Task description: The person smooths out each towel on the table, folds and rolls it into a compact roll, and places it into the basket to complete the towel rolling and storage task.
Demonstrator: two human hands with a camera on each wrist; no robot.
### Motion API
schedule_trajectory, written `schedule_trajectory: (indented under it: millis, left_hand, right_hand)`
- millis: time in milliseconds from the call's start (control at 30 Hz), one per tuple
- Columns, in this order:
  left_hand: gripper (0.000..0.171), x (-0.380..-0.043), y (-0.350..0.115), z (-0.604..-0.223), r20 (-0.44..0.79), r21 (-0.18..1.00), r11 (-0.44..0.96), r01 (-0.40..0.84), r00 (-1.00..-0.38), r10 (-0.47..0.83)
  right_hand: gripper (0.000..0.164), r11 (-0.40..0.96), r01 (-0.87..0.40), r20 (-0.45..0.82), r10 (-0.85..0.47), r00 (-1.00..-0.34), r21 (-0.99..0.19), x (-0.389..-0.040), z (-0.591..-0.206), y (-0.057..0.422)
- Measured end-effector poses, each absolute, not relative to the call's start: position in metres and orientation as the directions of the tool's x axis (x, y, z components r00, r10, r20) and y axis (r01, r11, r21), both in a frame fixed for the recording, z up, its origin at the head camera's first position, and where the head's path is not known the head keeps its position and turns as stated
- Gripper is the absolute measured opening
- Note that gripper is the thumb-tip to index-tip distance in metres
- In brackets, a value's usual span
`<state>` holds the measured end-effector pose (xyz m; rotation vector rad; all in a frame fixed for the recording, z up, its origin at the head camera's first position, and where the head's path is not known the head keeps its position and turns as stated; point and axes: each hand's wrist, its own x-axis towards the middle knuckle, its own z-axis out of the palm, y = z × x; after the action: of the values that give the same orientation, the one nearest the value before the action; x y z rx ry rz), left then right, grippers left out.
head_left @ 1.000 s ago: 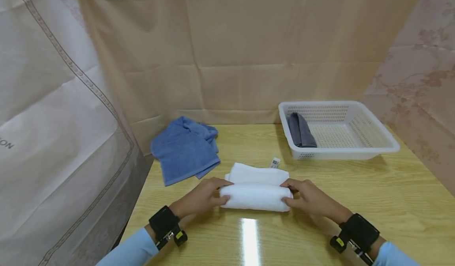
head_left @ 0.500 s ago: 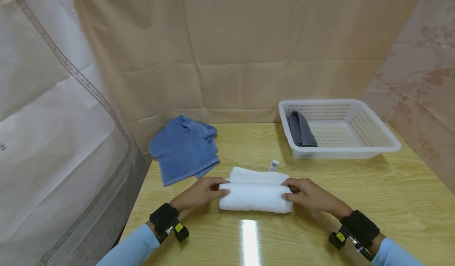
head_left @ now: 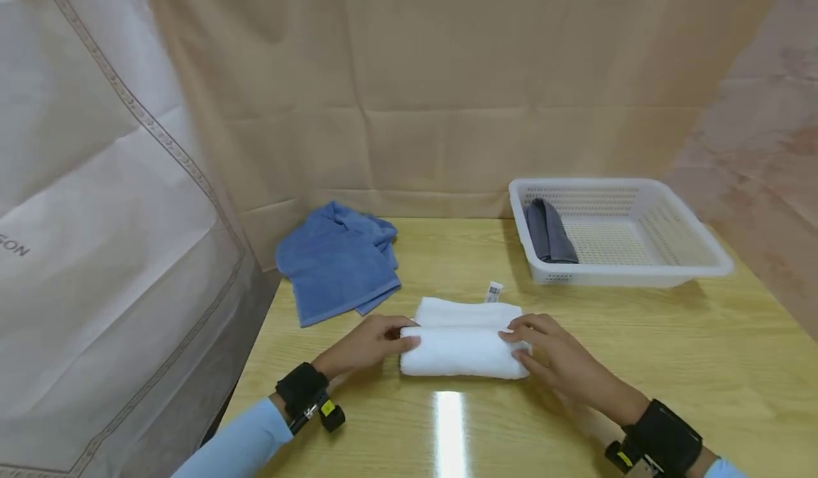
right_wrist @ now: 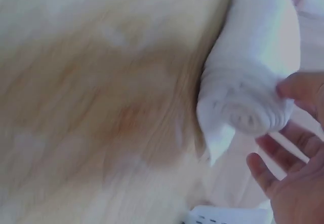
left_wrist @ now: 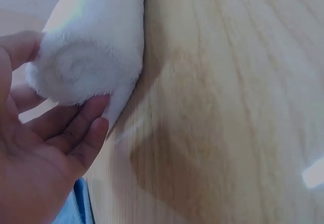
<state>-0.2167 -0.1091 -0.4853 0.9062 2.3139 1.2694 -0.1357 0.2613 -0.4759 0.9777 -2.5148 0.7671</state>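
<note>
A white towel (head_left: 465,350), partly rolled up, lies on the wooden table with its flat remainder behind the roll. At the roll's left end, my left hand (head_left: 371,343) grips it, thumb on the roll and fingers curled at its end; the spiral of layers shows in the left wrist view. My right hand (head_left: 562,354) holds the other end, fingertips on top. In the right wrist view its thumb (right_wrist: 301,88) presses the roll while the other fingers are spread loosely around the end. A small white tag (head_left: 493,292) sticks out behind the towel.
A crumpled blue towel (head_left: 341,261) lies at the back left of the table (head_left: 639,343). At the back right stands a white plastic basket (head_left: 633,276) with a folded dark grey towel (head_left: 549,233) inside. A beige cloth (head_left: 434,94) hangs behind the table.
My right hand has shifted its hold, its fingertips now further over the top of the roll. The left hand keeps its grip at the left end. The view has moved slightly.
</note>
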Motion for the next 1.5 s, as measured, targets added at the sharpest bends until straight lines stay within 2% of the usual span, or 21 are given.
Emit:
schedule_trajectory:
  millis: [100, 233, 333, 467, 567, 667, 767, 833, 900, 967, 1067, 1233, 1500]
  left_hand:
    - [0.024, -0.211, -0.109, -0.486, 0.097, 0.825, 0.370, 0.426, -0.753, 0.650]
    - [0.015, -0.206, -0.106, -0.484, 0.299, 0.695, 0.369, 0.618, -0.714, 0.633]
    - [0.016, -0.203, -0.102, -0.481, 0.411, 0.524, 0.395, 0.755, -0.630, 0.659]
    - [0.029, -0.198, -0.102, -0.477, 0.501, 0.321, 0.363, 0.875, -0.482, 0.719]
    - [0.031, -0.195, -0.104, -0.475, 0.538, 0.216, 0.348, 0.912, -0.409, 0.737]
    - [0.035, -0.194, -0.108, -0.472, 0.522, 0.174, 0.365, 0.914, -0.400, 0.753]
    - [0.055, -0.192, -0.110, -0.472, 0.471, 0.125, 0.389, 0.913, -0.399, 0.787]
    - [0.069, -0.191, -0.111, -0.472, 0.442, 0.086, 0.394, 0.915, -0.390, 0.808]
    - [0.077, -0.190, -0.110, -0.473, 0.424, 0.057, 0.398, 0.916, -0.383, 0.821]
    - [0.077, -0.190, -0.109, -0.473, 0.415, 0.057, 0.401, 0.915, -0.387, 0.824]
    - [0.072, -0.193, -0.106, -0.472, 0.385, 0.097, 0.416, 0.904, -0.419, 0.822]
    - [0.062, -0.201, -0.105, -0.470, 0.294, 0.259, 0.433, 0.863, -0.497, 0.816]
    - [0.052, -0.213, -0.103, -0.465, 0.173, 0.482, 0.422, 0.768, -0.555, 0.814]
  right_hand:
    - [0.050, 0.647, -0.704, 0.473, -0.542, -0.694, -0.293, -0.133, -0.476, 0.259]
    - [0.055, 0.679, -0.682, 0.414, -0.558, -0.719, -0.270, -0.132, -0.474, 0.257]
    - [0.055, 0.695, -0.669, 0.389, -0.559, -0.733, -0.264, -0.136, -0.472, 0.255]
    - [0.053, 0.705, -0.659, 0.346, -0.569, -0.746, -0.262, -0.138, -0.469, 0.253]
    - [0.063, 0.704, -0.667, 0.320, -0.590, -0.741, -0.244, -0.137, -0.470, 0.251]
    - [0.080, 0.696, -0.689, 0.333, -0.613, -0.717, -0.204, -0.135, -0.474, 0.251]
    - [0.091, 0.690, -0.709, 0.373, -0.626, -0.685, -0.144, -0.134, -0.479, 0.252]
    - [0.091, 0.691, -0.716, 0.398, -0.632, -0.665, -0.099, -0.134, -0.481, 0.252]
    - [0.089, 0.697, -0.714, 0.409, -0.633, -0.657, -0.068, -0.134, -0.481, 0.252]
    - [0.087, 0.704, -0.707, 0.403, -0.630, -0.664, -0.063, -0.135, -0.480, 0.252]
    - [0.081, 0.718, -0.682, 0.355, -0.607, -0.711, -0.139, -0.137, -0.476, 0.253]
    - [0.069, 0.720, -0.620, 0.269, -0.559, -0.784, -0.311, -0.144, -0.474, 0.257]
    - [0.059, 0.679, -0.583, 0.194, -0.562, -0.804, -0.446, -0.151, -0.473, 0.265]
